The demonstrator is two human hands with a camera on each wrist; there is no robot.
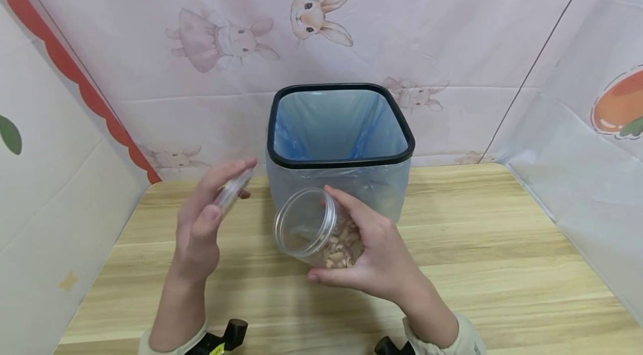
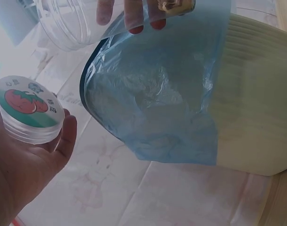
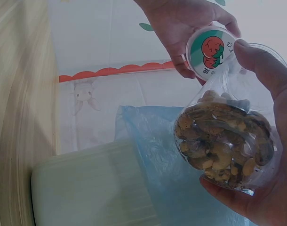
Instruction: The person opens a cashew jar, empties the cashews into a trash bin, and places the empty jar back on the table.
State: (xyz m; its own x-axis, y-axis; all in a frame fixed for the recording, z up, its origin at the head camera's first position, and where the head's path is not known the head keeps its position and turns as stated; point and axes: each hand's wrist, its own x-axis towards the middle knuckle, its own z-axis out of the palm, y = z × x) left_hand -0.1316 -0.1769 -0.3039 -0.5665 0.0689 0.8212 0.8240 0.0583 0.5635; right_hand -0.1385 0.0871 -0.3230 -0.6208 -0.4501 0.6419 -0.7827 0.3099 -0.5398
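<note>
My left hand (image 1: 197,232) holds a round clear screw lid (image 1: 233,192) by its edge, between thumb and fingers. The left wrist view shows a label with red fruit and a green band on the lid (image 2: 28,104). My right hand (image 1: 382,254) grips a clear plastic jar (image 1: 329,232), tilted with its uncovered mouth toward the left. Small brown and tan pieces (image 3: 223,141) lie at the jar's bottom end; their exact kind is unclear. Lid and jar are apart. Both are held in front of a bin (image 1: 341,164) with a black rim.
A translucent blue bag (image 1: 326,120) lines the bin and folds over its outside. The bin stands at the back of a wood-grain table (image 1: 482,243), close to a printed rabbit cloth (image 1: 125,37). Light side panels (image 1: 60,204) flank the table.
</note>
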